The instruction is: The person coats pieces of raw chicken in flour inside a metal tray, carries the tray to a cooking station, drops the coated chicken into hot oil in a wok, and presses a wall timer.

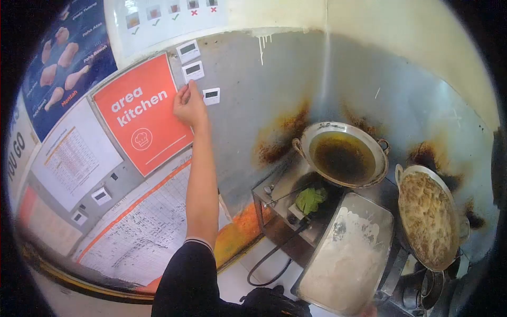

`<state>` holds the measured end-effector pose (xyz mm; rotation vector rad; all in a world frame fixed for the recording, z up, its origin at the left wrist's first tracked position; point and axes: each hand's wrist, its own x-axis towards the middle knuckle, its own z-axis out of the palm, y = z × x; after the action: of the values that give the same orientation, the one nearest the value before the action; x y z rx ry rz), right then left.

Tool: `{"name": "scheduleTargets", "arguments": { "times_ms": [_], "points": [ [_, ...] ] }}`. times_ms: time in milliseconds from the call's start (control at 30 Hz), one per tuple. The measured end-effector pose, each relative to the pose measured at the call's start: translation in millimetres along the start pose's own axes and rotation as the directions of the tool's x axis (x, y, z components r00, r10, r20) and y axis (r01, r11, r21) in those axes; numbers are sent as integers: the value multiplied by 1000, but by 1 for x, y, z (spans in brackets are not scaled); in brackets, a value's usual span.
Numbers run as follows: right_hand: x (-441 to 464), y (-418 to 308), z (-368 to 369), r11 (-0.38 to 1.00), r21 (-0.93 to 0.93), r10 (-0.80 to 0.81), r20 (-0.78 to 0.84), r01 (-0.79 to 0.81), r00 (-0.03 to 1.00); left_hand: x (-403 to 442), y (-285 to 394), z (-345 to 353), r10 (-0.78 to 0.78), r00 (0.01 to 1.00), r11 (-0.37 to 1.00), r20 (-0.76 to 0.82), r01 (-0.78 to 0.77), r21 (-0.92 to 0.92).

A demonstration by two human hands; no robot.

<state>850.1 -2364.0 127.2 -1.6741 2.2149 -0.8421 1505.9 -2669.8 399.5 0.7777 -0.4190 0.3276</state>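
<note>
My left hand point(191, 104) reaches up to the wall, its fingers curled closed. A fingertip touches the lower edge of the middle one of three small white digital timers, the middle timer point(193, 71). Close by are an upper timer point(188, 50) and a lower timer point(211, 96). At the bottom edge, a sliver of my right hand point(369, 310) shows beside the near corner of a metal tray point(388, 224); its fingers are hidden. White, floury residue point(343, 264) coats the inside of the tray.
A wok of dark oil point(343, 156) sits on the stove at the back. To the right stands another wok full of foaming, frying food point(430, 222). Between stove and wall are a green leafy piece point(310, 201) and a black hose point(272, 259). An orange sign point(142, 111) hangs left.
</note>
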Motion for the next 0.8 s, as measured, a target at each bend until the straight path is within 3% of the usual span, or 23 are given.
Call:
{"name": "scheduleTargets", "arguments": {
  "times_ms": [100,233,300,333,400,433,500,533,633,700,767,800],
  "points": [
    [6,-14,-4,995,-50,91,44,-89,995,3,3,4,-26,999,999,-45,28,37],
    [18,-14,12,996,-54,77,91,-73,993,4,14,3,-59,997,997,-59,62,49],
    [19,-8,21,994,103,-43,61,37,997,1,25,4,-133,989,981,-66,140,131],
    [20,-5,21,994,100,-47,62,40,997,2,26,5,-133,989,981,-71,142,132],
    [22,-18,12,997,-45,-56,139,63,989,2,26,6,-108,986,936,-124,143,321],
    [20,-22,10,997,-49,-56,140,63,989,-1,26,6,-111,986,935,-126,146,323],
    [14,-27,7,997,71,-35,46,32,998,-9,28,12,-136,983,983,-126,149,103],
    [11,-25,3,997,73,-26,41,23,999,-11,23,13,-139,983,984,-117,151,99],
    [5,-19,0,990,144,-1,42,-5,999,-24,-6,7,35,999,999,16,-35,-42],
    [3,-1,10,990,-129,-88,-221,60,971,-71,-8,-16,114,973,988,199,-132,81],
    [0,28,29,914,-404,-225,-431,37,874,-143,-6,-55,32,885,971,465,-138,194],
    [-4,46,38,847,-532,-300,-514,-24,803,-193,0,-86,-234,760,966,606,111,233]
  ]
}}
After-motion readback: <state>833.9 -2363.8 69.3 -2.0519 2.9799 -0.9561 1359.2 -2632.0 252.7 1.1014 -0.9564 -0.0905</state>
